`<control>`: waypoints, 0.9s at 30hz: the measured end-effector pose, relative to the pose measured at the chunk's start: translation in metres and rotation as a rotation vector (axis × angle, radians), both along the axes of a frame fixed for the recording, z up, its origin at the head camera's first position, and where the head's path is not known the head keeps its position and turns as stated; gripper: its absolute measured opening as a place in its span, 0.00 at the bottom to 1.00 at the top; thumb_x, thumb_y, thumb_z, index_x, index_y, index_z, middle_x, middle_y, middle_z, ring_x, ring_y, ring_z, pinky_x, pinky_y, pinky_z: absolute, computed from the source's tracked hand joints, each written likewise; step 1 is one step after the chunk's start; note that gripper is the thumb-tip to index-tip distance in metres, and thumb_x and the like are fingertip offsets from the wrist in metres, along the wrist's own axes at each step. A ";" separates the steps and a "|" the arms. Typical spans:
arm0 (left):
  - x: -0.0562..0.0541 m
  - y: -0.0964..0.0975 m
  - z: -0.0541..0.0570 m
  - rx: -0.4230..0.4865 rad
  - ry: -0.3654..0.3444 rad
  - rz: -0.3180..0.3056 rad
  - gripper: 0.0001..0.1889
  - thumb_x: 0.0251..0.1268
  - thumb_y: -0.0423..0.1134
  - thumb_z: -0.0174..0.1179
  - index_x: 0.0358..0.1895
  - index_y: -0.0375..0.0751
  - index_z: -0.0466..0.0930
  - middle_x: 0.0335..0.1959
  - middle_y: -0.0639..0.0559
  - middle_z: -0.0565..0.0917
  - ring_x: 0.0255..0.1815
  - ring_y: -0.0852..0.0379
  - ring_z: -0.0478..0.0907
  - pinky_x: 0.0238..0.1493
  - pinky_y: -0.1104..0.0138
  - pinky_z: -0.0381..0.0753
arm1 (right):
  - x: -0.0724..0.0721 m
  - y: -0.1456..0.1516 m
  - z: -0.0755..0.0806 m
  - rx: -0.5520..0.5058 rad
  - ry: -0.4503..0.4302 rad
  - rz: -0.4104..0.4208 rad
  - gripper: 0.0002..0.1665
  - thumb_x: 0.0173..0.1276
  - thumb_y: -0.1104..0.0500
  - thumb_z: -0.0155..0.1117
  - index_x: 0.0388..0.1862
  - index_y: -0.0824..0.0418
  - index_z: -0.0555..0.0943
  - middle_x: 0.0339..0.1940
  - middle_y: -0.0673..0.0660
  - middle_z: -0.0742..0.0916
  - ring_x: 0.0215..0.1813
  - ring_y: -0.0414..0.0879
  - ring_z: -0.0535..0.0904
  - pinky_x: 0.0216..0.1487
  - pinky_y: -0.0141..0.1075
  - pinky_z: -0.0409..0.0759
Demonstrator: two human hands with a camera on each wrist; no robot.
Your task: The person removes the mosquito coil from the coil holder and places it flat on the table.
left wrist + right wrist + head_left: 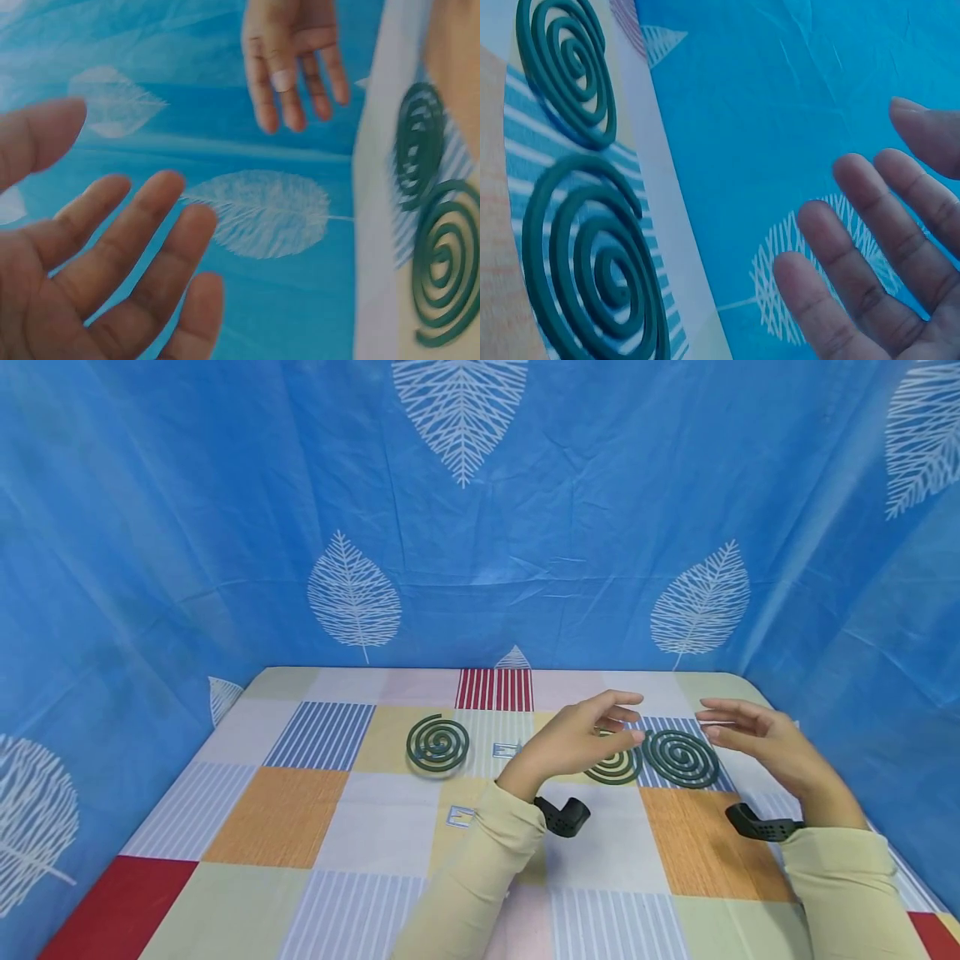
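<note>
Two dark green mosquito coils lie side by side at the right of the table. In the head view, the left one of this pair point(628, 768) is partly hidden behind my left hand point(573, 739), while the right coil point(681, 759) shows whole. My right hand point(772, 743) hovers to the right of that coil. Both hands are raised with relaxed fingers and hold nothing, palms turned toward each other. The left wrist view shows my left fingers point(150, 247) spread loosely, and the right wrist view shows the right fingers point(862, 255) likewise apart.
A third mosquito coil point(437, 744) lies left of the middle on the patchwork tablecloth point(375, 822). Blue curtains point(570, 527) with white leaf prints stand behind the table and along both sides. Each wrist wears a black camera mount point(564, 817).
</note>
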State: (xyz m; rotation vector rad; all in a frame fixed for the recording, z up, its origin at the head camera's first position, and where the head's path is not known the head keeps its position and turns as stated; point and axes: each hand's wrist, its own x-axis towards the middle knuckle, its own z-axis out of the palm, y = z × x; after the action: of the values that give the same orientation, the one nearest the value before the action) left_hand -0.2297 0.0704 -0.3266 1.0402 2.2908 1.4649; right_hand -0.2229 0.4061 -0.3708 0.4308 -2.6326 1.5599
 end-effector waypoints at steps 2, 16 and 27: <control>0.002 -0.005 0.006 -0.018 0.035 -0.022 0.28 0.84 0.44 0.61 0.81 0.46 0.71 0.70 0.48 0.84 0.68 0.57 0.81 0.72 0.66 0.75 | 0.000 -0.005 0.001 -0.001 0.026 -0.007 0.29 0.80 0.69 0.65 0.65 0.35 0.82 0.52 0.29 0.88 0.52 0.26 0.85 0.51 0.17 0.75; 0.008 -0.043 0.028 -0.013 0.154 -0.016 0.28 0.83 0.42 0.62 0.81 0.44 0.70 0.70 0.46 0.84 0.68 0.52 0.82 0.70 0.60 0.77 | 0.002 -0.038 0.009 -0.073 0.183 0.053 0.34 0.75 0.78 0.63 0.67 0.44 0.85 0.55 0.35 0.90 0.54 0.29 0.86 0.53 0.20 0.80; 0.008 -0.064 0.025 0.057 0.288 0.035 0.24 0.81 0.37 0.64 0.76 0.41 0.77 0.65 0.45 0.87 0.64 0.54 0.84 0.67 0.65 0.78 | 0.004 -0.067 0.013 -0.157 0.231 0.098 0.30 0.71 0.80 0.66 0.69 0.63 0.83 0.59 0.38 0.89 0.59 0.32 0.86 0.55 0.23 0.82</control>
State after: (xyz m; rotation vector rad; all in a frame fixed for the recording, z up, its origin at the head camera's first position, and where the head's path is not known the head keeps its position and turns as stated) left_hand -0.2220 0.0060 -0.3020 1.3099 2.4822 1.4859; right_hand -0.2193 0.3393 -0.3577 0.6925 -2.3311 1.6198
